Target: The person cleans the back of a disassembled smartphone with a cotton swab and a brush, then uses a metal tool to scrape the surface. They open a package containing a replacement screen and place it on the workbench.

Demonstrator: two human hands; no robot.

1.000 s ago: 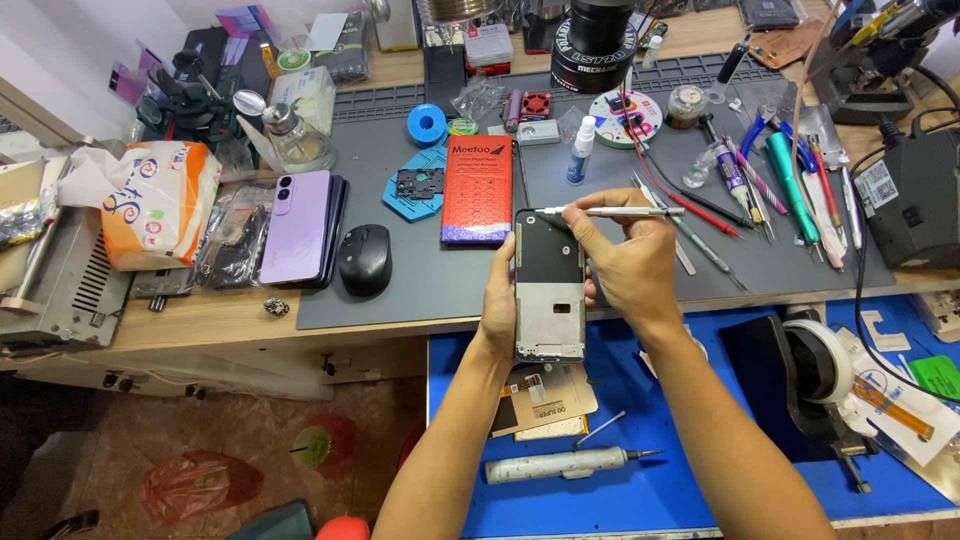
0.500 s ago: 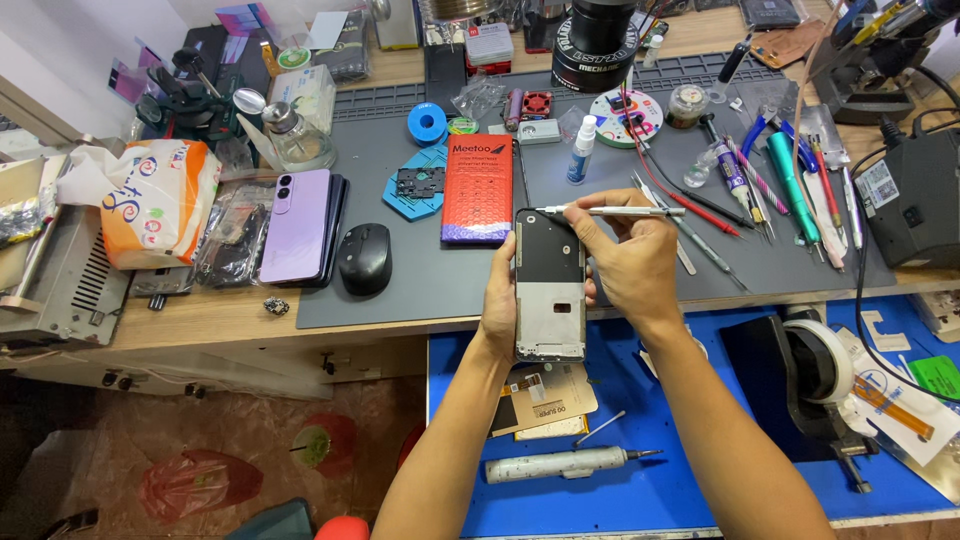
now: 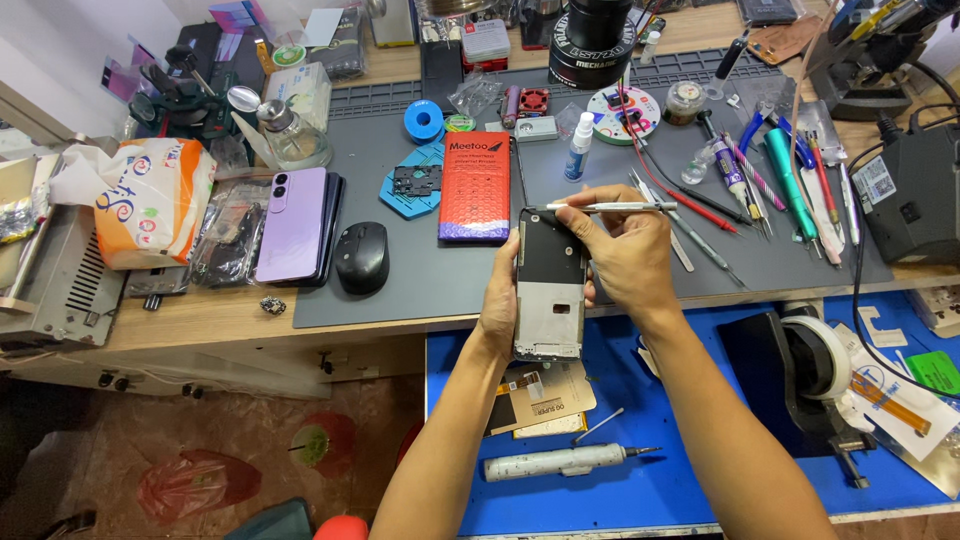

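An opened phone body (image 3: 549,285), its back cover off and its dark upper half and bare metal lower frame showing, stands upright at the centre of the view, over the near edge of the grey work mat (image 3: 420,270). The left hand (image 3: 502,300) wraps it from the nine o'clock side, fingers curled round the edge in a firm clasp. The right hand (image 3: 628,250) sits at three o'clock of the phone, pinching a pair of slim metal tweezers (image 3: 600,208) that lie level across the phone's top edge, their tip pointing to nine o'clock.

Judging by this, the teardown is well along: the cover is already off and the inside exposed, while the work at the top edge looks unfinished, and whether any part is gripped in the tweezers is too small to tell.

At twelve o'clock of the phone lies a red flat box (image 3: 475,186), with a blue parts tray (image 3: 412,182) just to its nine o'clock. Further toward nine o'clock sit a black mouse (image 3: 361,257) and a lilac phone (image 3: 292,224). At six o'clock, on the blue mat (image 3: 690,470), an electric screwdriver (image 3: 560,462) lies near some brown card packets (image 3: 545,395). At two o'clock, hand tools (image 3: 780,180) lie in a row.
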